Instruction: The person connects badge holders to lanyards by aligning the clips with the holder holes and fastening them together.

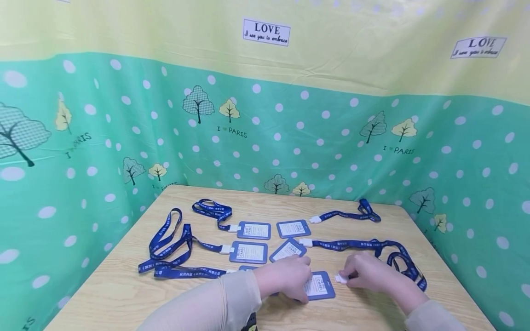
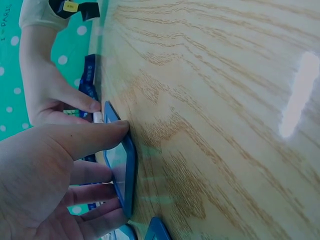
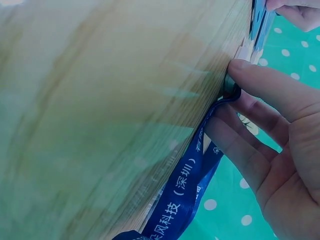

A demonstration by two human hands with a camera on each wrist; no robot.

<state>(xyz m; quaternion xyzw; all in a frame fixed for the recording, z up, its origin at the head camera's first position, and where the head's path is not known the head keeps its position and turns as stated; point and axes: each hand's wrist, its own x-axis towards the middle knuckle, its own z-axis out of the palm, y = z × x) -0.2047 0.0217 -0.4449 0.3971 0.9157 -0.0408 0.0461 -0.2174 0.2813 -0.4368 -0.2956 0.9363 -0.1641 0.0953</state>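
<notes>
In the head view, my left hand (image 1: 290,278) holds a blue ID card holder (image 1: 327,287) flat on the table. Thumb and fingers grip its opposite edges (image 2: 131,175) in the left wrist view. To the right, my right hand (image 1: 368,272) pinches the white clip (image 1: 341,278) of a dark blue lanyard, just short of the holder's slotted end. The lanyard strap (image 3: 182,195) trails from that hand in the right wrist view. A further card holder (image 1: 247,267) lies mostly behind my left wrist, with its lanyard (image 1: 194,272) stretching left.
Two card holders on the left, one at the back (image 1: 254,230) and one in front (image 1: 249,252), bear lanyards. Two more lie mid-table, one straight (image 1: 293,228), one tilted (image 1: 287,249), with lanyards to their right. A patterned curtain (image 1: 281,151) borders the wooden table (image 1: 112,285).
</notes>
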